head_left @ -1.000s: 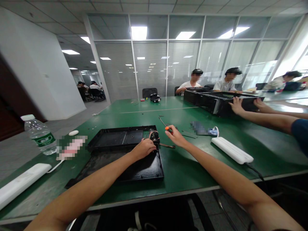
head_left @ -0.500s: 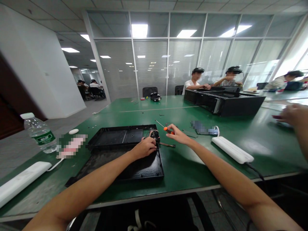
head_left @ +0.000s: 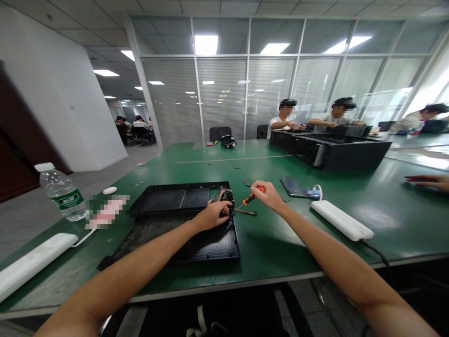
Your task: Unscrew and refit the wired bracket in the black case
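Observation:
My left hand [head_left: 212, 216] is curled on a small black part with coloured wires [head_left: 223, 196], which sits at the right rear of a flat black plastic case [head_left: 196, 245] on the green table [head_left: 273, 238]. My right hand [head_left: 269, 194] is closed around an orange-handled screwdriver [head_left: 253, 196]. Its thin shaft slants down and left, and the tip reaches the wired part beside my left fingers. A second black case panel [head_left: 175, 199] lies just behind the first.
A water bottle [head_left: 63, 193] and a white power strip [head_left: 31, 264] are at the left. Another white power strip [head_left: 342, 220] and a phone [head_left: 296, 187] lie to the right. A large black computer chassis [head_left: 329, 150] stands at the back right with two people behind it. Another person's hand [head_left: 426, 181] rests at the far right.
My right hand has turned the screwdriver over: it pointed up and away, and now its tip is down at the wired part. The neighbour's arms have pulled back from the black chassis.

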{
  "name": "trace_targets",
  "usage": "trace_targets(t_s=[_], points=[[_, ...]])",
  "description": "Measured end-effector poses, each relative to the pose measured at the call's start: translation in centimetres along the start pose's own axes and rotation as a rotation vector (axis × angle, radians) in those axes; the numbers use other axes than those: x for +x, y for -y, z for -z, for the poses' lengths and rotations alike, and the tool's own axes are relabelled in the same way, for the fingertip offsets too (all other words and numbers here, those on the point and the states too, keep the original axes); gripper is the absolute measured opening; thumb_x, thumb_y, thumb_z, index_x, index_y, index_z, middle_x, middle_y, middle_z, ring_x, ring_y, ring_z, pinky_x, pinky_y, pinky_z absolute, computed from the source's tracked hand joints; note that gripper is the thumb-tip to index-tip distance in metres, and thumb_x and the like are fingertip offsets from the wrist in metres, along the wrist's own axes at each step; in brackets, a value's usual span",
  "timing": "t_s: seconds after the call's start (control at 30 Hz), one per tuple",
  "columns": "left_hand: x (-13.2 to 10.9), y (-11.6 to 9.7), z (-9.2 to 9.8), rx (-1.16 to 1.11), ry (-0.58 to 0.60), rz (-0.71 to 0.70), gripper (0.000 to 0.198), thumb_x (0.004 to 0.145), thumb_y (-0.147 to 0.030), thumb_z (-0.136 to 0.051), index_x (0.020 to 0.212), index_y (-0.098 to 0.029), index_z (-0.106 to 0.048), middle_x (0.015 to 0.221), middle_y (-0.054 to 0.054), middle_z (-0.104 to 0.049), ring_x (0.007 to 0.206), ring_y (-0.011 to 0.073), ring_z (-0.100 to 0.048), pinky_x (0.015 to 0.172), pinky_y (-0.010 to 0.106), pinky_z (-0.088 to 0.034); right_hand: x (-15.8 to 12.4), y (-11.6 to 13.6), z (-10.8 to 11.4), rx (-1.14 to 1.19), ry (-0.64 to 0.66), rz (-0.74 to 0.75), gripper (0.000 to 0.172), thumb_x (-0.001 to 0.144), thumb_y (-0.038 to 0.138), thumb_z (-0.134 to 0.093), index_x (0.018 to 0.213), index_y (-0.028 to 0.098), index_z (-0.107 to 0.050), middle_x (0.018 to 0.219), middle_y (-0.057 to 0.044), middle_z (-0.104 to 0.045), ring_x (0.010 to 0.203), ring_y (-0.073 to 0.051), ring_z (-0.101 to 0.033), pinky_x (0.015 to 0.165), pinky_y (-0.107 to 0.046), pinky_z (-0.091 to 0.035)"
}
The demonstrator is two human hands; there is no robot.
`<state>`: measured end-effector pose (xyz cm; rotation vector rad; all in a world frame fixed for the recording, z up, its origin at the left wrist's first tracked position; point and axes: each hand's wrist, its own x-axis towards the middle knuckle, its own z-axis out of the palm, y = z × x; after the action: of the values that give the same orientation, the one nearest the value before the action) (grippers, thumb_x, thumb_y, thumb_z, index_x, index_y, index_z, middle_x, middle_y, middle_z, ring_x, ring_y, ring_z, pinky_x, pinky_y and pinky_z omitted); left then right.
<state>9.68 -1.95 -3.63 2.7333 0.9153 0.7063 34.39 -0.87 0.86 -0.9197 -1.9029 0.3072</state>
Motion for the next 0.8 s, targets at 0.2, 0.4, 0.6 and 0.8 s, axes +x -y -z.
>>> trace_targets(t_s=[0.2, 0.4, 0.6, 0.8], points=[[-0.08, 0.08, -0.18, -0.008, -0.002, -0.001, 0.044, 0.077, -0.018, -0.053, 0.118, -0.019, -0.039, 0.09, 0.0, -0.061, 0.091, 0.0156, -0.056, 0.093, 0.037, -0.03, -0.32, 0.1, -0.33, -0.088, -0.034, 0.048, 0.022, 0.077, 0.029, -0.045, 0.059, 0.017, -0.052, 0.054, 0.002, -0.046, 0.05, -0.01, -0.04, 0.052, -0.024, -0.031], [-0.1, -0.21, 0.07, 0.017, 0.021, 0.049, 0.046, 0.077, -0.019, -0.053, 0.12, -0.02, -0.038, 0.093, 0.0, -0.062, 0.092, 0.0161, -0.055, 0.096, 0.041, -0.025, -0.21, -0.11, -0.55, -0.085, -0.046, 0.038, 0.022, 0.076, 0.028, -0.045, 0.059, 0.018, -0.051, 0.054, 0.002, -0.047, 0.051, -0.011, -0.041, 0.052, -0.024, -0.031], [-0.09, -0.19, 0.19, 0.007, 0.018, 0.019, 0.042, 0.077, -0.019, -0.054, 0.117, -0.018, -0.041, 0.091, 0.001, -0.061, 0.091, 0.0157, -0.055, 0.093, 0.037, -0.029, -0.22, 0.08, -0.73, -0.093, -0.056, 0.043, 0.022, 0.076, 0.028, -0.044, 0.058, 0.018, -0.05, 0.054, 0.002, -0.045, 0.051, -0.01, -0.04, 0.052, -0.024, -0.031], [-0.01, -0.11, 0.27, 0.047, 0.013, -0.019, 0.032, 0.077, -0.019, -0.055, 0.109, -0.019, -0.049, 0.089, 0.001, -0.06, 0.089, 0.0159, -0.054, 0.091, 0.035, -0.031, -0.18, 0.09, -0.82, -0.089, -0.064, 0.028, 0.022, 0.076, 0.028, -0.043, 0.058, 0.017, -0.05, 0.054, 0.002, -0.045, 0.052, -0.01, -0.041, 0.052, -0.023, -0.031]])
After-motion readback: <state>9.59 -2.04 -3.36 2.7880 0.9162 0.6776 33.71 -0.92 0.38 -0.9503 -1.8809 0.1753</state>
